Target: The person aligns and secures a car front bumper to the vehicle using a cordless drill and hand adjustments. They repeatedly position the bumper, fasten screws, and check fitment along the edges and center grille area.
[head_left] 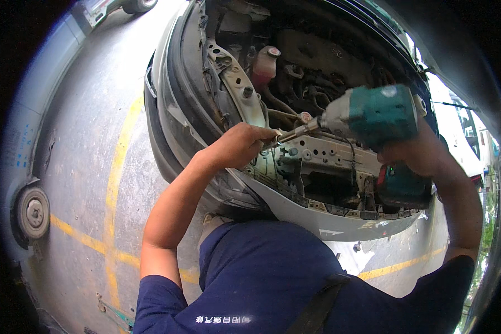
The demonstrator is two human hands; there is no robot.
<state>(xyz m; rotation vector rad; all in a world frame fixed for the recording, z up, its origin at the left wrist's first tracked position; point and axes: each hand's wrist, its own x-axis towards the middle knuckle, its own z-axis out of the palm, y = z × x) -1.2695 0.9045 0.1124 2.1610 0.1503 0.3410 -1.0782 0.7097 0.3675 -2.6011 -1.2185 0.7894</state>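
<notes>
My right hand (414, 153) grips the handle of a teal and grey cordless impact wrench (381, 114), slightly smeared by motion. A long metal socket extension (301, 131) runs from its nose down to the left. At the far end of that extension, my left hand (240, 146) is closed, its fingers pinching around the socket tip. Whether a small bolt sits there is hidden by the fingers. Both hands are over the front crossmember (323, 153) of a car with its engine bay exposed. A pale metal bracket (242, 92) rises just beyond my left hand.
Further in are a coolant reservoir (264, 67) with pink fluid and the dark engine cover (323, 50). The light-coloured front bumper (345, 225) lies between my body and the bay. Another vehicle's wheel (33, 212) stands at the left, beyond yellow floor lines (114, 183).
</notes>
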